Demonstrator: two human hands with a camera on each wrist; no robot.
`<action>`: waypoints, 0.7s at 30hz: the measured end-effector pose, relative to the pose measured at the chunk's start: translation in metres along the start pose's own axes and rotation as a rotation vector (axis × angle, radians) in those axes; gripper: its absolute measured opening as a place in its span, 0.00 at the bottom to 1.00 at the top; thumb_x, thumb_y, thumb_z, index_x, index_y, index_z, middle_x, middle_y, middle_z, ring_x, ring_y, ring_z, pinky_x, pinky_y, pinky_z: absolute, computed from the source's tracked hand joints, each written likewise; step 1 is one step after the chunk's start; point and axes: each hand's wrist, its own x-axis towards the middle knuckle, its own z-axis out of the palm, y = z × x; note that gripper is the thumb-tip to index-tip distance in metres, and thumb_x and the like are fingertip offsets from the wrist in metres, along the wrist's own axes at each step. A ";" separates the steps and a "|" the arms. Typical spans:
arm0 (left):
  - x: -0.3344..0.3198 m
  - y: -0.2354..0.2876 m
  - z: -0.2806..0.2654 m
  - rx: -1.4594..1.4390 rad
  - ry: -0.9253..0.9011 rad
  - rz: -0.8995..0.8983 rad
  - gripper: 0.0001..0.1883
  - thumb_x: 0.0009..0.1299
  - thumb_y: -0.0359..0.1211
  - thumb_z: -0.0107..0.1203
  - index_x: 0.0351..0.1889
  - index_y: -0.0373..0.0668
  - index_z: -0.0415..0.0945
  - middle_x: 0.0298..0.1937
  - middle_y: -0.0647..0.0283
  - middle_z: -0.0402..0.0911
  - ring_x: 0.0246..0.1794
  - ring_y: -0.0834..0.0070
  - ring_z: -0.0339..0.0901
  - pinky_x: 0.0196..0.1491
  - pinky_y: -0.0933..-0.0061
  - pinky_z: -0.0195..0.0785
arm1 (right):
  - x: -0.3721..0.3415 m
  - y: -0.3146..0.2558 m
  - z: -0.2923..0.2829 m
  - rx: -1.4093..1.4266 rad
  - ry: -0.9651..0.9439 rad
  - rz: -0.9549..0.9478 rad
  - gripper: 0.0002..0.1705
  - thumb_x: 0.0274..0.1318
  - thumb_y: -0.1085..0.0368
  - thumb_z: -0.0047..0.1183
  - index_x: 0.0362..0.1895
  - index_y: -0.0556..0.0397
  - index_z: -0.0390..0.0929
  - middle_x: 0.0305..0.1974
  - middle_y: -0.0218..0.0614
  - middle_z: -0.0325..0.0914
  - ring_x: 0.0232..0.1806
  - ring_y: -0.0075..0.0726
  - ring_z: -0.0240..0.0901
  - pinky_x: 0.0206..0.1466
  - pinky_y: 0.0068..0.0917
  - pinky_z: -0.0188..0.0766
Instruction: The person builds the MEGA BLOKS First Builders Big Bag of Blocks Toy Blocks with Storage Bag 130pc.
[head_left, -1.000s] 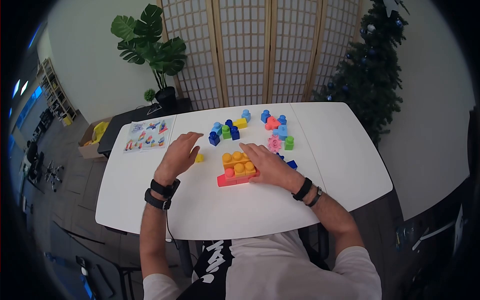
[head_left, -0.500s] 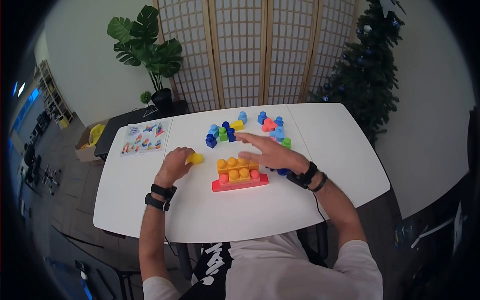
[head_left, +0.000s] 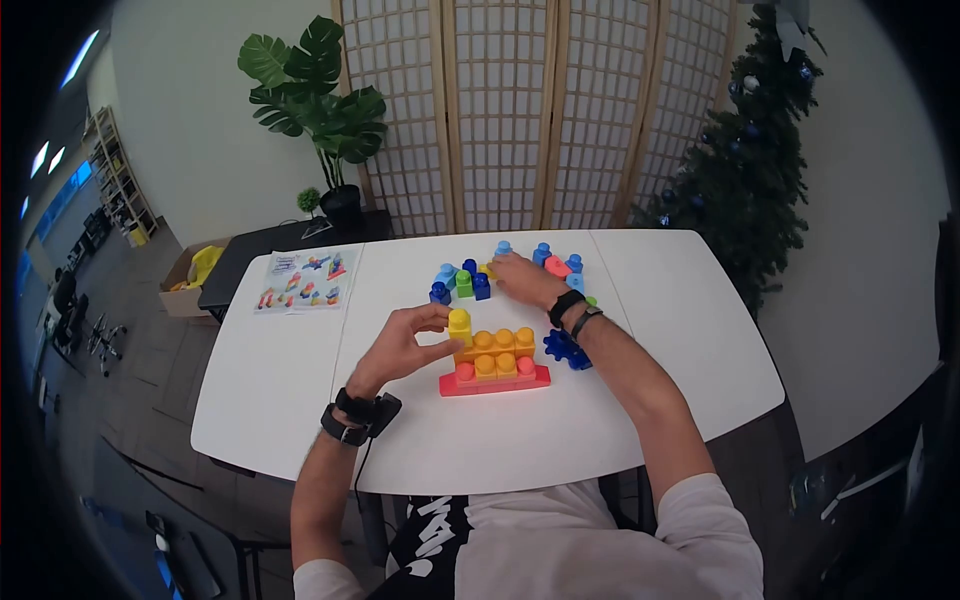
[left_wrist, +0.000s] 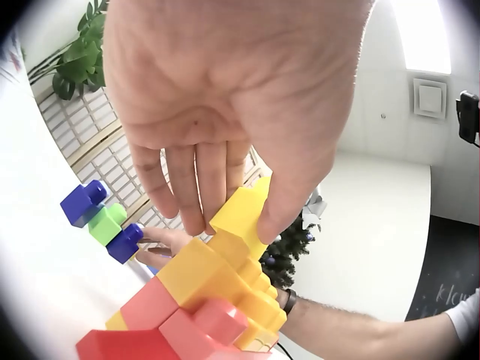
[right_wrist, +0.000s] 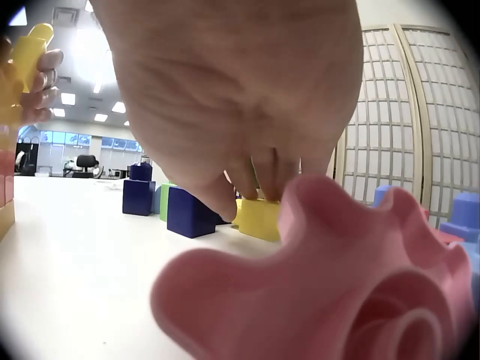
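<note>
Presently, left hand [head_left: 405, 343]: we see thumb and fingers pinching a yellow block [head_left: 460, 326], held upright, stud uppermost.
Yellow block, location: at the left end of the back row of orange blocks [head_left: 490, 346]; we cannot tell whether it is fully seated.
Red base [head_left: 495, 386]: one, bearing the orange blocks, on the white table [head_left: 410, 445]; neither hand braces it.
Right hand [head_left: 530, 280]: extended beyond the build, fingers lowered at a second yellow block [right_wrist: 259, 220]; we cannot tell whether they grip it.
Loose pieces: dark blue block [right_wrist: 189, 213] just beside the right thumb; pink gear [right_wrist: 337, 277] near the right wrist camera; dark blue gear [head_left: 566, 349] beside the build's right end.
Leaflet [head_left: 305, 280]: one, flat, far left.
Step in hand, our judgement: seating the pinched block on the end stud.
Method: we should square its sides with the row, then press straight down until no gap shows.
Caution: sideways pressure could tilt it or slide the unbraced base; a steadying palm would help us.
</note>
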 end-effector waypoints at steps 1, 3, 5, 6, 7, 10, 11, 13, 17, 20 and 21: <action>-0.001 -0.001 0.000 0.066 -0.011 0.014 0.22 0.71 0.35 0.77 0.59 0.35 0.86 0.53 0.59 0.92 0.56 0.70 0.90 0.70 0.65 0.80 | -0.003 0.001 -0.003 -0.073 -0.046 0.009 0.20 0.68 0.74 0.51 0.62 0.61 0.80 0.60 0.54 0.82 0.68 0.60 0.76 0.70 0.49 0.77; -0.003 -0.003 0.001 0.129 -0.026 0.026 0.22 0.71 0.35 0.78 0.59 0.35 0.87 0.54 0.58 0.93 0.56 0.68 0.90 0.69 0.64 0.81 | -0.009 0.000 -0.006 -0.090 0.005 -0.006 0.18 0.67 0.74 0.53 0.60 0.60 0.80 0.57 0.53 0.83 0.65 0.60 0.77 0.69 0.49 0.77; -0.005 -0.003 0.002 0.186 -0.027 0.029 0.24 0.70 0.36 0.78 0.60 0.35 0.88 0.56 0.55 0.93 0.56 0.64 0.91 0.67 0.64 0.82 | -0.013 -0.002 -0.010 -0.105 0.058 -0.023 0.17 0.66 0.73 0.55 0.59 0.59 0.79 0.53 0.52 0.83 0.62 0.60 0.79 0.67 0.49 0.78; -0.005 -0.001 0.002 0.185 -0.029 0.029 0.24 0.70 0.36 0.78 0.60 0.35 0.88 0.56 0.55 0.93 0.56 0.64 0.91 0.67 0.64 0.82 | -0.013 -0.002 -0.013 -0.073 -0.015 0.050 0.18 0.66 0.73 0.56 0.59 0.57 0.80 0.53 0.53 0.84 0.62 0.61 0.80 0.67 0.49 0.78; -0.006 0.001 0.001 0.197 -0.037 0.015 0.24 0.70 0.35 0.78 0.61 0.35 0.88 0.56 0.56 0.93 0.55 0.67 0.90 0.67 0.64 0.82 | -0.015 -0.005 -0.019 -0.042 -0.088 0.122 0.18 0.65 0.73 0.57 0.59 0.56 0.80 0.54 0.53 0.84 0.61 0.61 0.80 0.67 0.48 0.78; -0.006 0.005 -0.001 0.202 -0.047 0.021 0.24 0.70 0.34 0.78 0.62 0.34 0.87 0.56 0.56 0.93 0.55 0.68 0.90 0.68 0.65 0.81 | -0.032 -0.017 -0.040 0.202 0.063 0.141 0.23 0.67 0.72 0.59 0.65 0.54 0.80 0.54 0.51 0.85 0.59 0.55 0.83 0.63 0.43 0.81; -0.006 0.006 -0.001 0.191 -0.054 0.037 0.24 0.70 0.34 0.78 0.62 0.34 0.87 0.56 0.56 0.93 0.54 0.68 0.90 0.67 0.65 0.82 | -0.036 -0.024 -0.051 0.201 0.063 0.138 0.23 0.67 0.72 0.59 0.65 0.54 0.80 0.54 0.51 0.85 0.59 0.55 0.83 0.63 0.43 0.81; -0.006 0.009 -0.001 0.204 -0.058 0.033 0.24 0.71 0.34 0.78 0.62 0.34 0.87 0.56 0.55 0.93 0.55 0.67 0.91 0.67 0.65 0.82 | -0.046 -0.039 -0.074 0.530 0.132 0.200 0.26 0.70 0.69 0.62 0.71 0.54 0.79 0.56 0.46 0.86 0.56 0.43 0.86 0.60 0.36 0.84; -0.006 0.005 0.001 0.215 -0.064 0.059 0.24 0.71 0.34 0.77 0.62 0.33 0.86 0.55 0.55 0.93 0.56 0.65 0.92 0.66 0.66 0.83 | -0.087 -0.074 -0.110 0.682 0.175 0.167 0.27 0.70 0.66 0.66 0.71 0.53 0.80 0.57 0.40 0.86 0.54 0.34 0.87 0.59 0.31 0.86; -0.006 0.004 0.002 0.216 -0.067 0.048 0.24 0.72 0.34 0.77 0.63 0.34 0.86 0.54 0.55 0.94 0.56 0.65 0.92 0.67 0.66 0.83 | -0.117 -0.095 -0.119 0.809 0.177 0.082 0.24 0.70 0.66 0.68 0.68 0.52 0.82 0.58 0.39 0.87 0.56 0.35 0.88 0.62 0.30 0.85; -0.006 0.004 0.002 0.218 -0.069 0.050 0.24 0.72 0.34 0.77 0.63 0.34 0.86 0.54 0.55 0.94 0.56 0.65 0.92 0.67 0.66 0.83 | -0.123 -0.097 -0.116 0.808 0.181 0.082 0.24 0.70 0.66 0.68 0.68 0.52 0.82 0.58 0.39 0.87 0.56 0.35 0.88 0.62 0.30 0.85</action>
